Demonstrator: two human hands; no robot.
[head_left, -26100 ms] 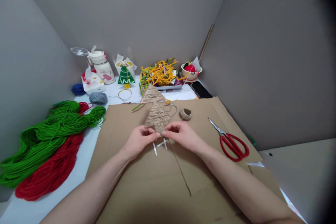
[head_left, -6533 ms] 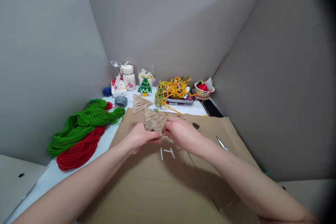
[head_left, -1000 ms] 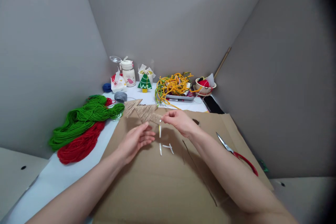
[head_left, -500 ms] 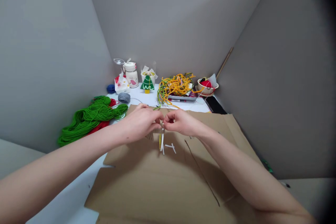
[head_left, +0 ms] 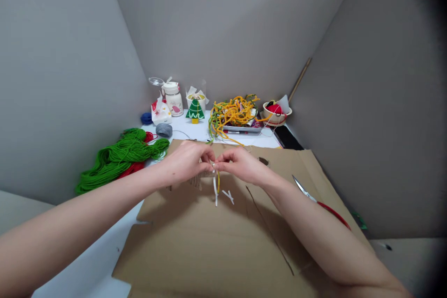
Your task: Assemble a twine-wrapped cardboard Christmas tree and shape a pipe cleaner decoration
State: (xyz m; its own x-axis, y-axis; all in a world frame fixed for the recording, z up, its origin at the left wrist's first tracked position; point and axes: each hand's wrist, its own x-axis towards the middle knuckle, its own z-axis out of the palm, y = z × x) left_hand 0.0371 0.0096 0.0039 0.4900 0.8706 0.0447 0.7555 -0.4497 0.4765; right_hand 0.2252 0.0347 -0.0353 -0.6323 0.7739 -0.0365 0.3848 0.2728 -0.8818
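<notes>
My left hand [head_left: 190, 160] is closed over the twine-wrapped tree shape [head_left: 199, 180], hiding most of it; only part of its wound brown edge shows below the fingers. My right hand [head_left: 240, 165] is closed in a pinch at the tree's trunk end, fingertips almost meeting those of my left hand. From this pinch hangs a narrow white strip [head_left: 215, 185], with a yellow strip [head_left: 219, 182] beside it. Below, small white strips [head_left: 228, 197] lie on the cardboard sheet [head_left: 209, 247]. A ball of twine [head_left: 264, 161] is partly hidden behind my right hand.
Red-handled scissors [head_left: 307, 193] lie at right, partly covered by my forearm. Green yarn [head_left: 120, 160] and red yarn [head_left: 132, 169] lie left. Along the back stand a white bottle [head_left: 173, 102], a small green tree [head_left: 194, 110], a tray of orange yarn [head_left: 233, 114] and a bowl [head_left: 277, 116].
My left hand, open beneath the tree a second ago, has risen and closed over it. The tree has turned mostly out of sight. Since half a second ago, the yellow strip has shifted right of the white one.
</notes>
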